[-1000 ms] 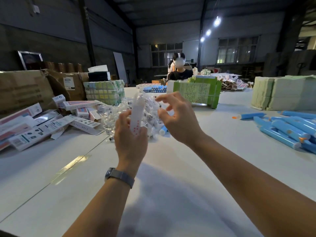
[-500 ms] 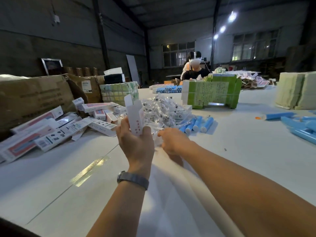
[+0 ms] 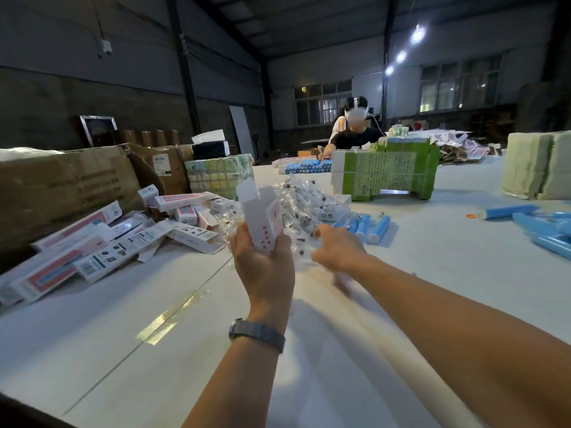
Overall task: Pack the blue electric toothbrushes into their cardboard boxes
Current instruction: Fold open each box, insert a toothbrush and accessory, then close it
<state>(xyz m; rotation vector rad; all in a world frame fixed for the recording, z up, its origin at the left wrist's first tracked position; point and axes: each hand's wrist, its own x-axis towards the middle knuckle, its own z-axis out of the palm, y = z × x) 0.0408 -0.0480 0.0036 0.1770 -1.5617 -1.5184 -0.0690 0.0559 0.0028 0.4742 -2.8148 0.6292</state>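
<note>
— What have you got nearest you?

— My left hand (image 3: pixel 265 263), watch (image 3: pixel 256 335) on the wrist, fingers wrapped round the lower end of a white cardboard box (image 3: pixel 262 217). I hold it upright, tilted a little, its top flap open.

— And the other hand?

— My right hand (image 3: pixel 335 250) is stretched out low over the white table (image 3: pixel 401 288), at the near edge of a heap of small clear plastic packets (image 3: pixel 304 208). It is blurred, so I cannot tell whether my fingers are pinching a packet or just touching the heap.

— Where are the toothbrushes?

— A few blue toothbrush handles (image 3: pixel 367 225) lie on the table just beyond my right hand, beside the packets. More blue handles (image 3: pixel 540 225) are spread at the right edge of the table, well apart from my hands.

— What lies to the left?

— A loose pile of printed toothbrush boxes (image 3: pixel 102 242), pink and white, lying flat, with big brown cartons (image 3: pixel 61 186) behind them.

— Further back?

— A green bundle of flat boxes (image 3: pixel 386 176) stands past the packets, and a pale stack (image 3: pixel 539 166) sits off to the right. Behind the green bundle another row of blue handles (image 3: pixel 306 166) lies in front of a seated person (image 3: pixel 352 135) in a dark top.
</note>
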